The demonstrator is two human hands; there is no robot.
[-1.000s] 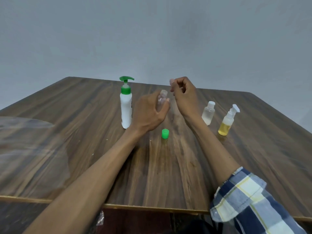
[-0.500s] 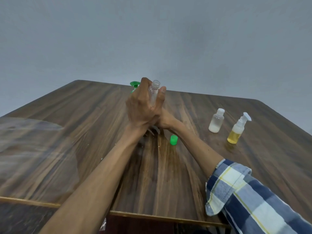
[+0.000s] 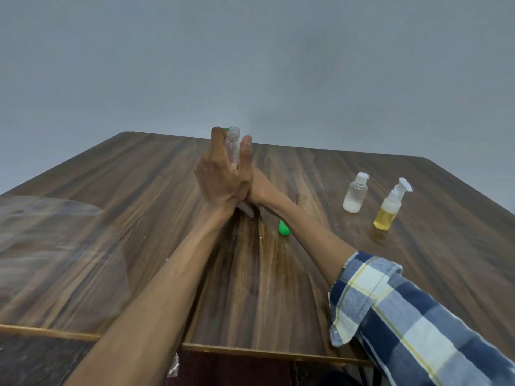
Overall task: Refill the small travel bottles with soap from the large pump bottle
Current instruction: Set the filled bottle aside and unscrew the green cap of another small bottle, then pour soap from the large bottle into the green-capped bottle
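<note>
My left hand (image 3: 223,176) grips a small clear travel bottle (image 3: 233,140) upright above the table, its neck open and capless. My right hand (image 3: 260,190) lies just behind the left one, and its fingers are hidden. It holds the large white pump bottle, which leans. Only the bottle's white base (image 3: 246,211) below my left wrist and a sliver of its green pump head (image 3: 224,129) show. A loose green cap (image 3: 283,228) lies on the table beside my right forearm.
Two more travel bottles stand at the right: a frosted one with a white cap (image 3: 355,193) and a pump bottle with yellow liquid (image 3: 390,207). The wooden table (image 3: 139,218) has its front edge close to me. A clear plastic sheet (image 3: 50,232) lies at the left.
My right hand dropped from beside the small bottle's neck to the pump bottle behind my left hand. My left hand raised the small bottle upright. The camera view shifted left.
</note>
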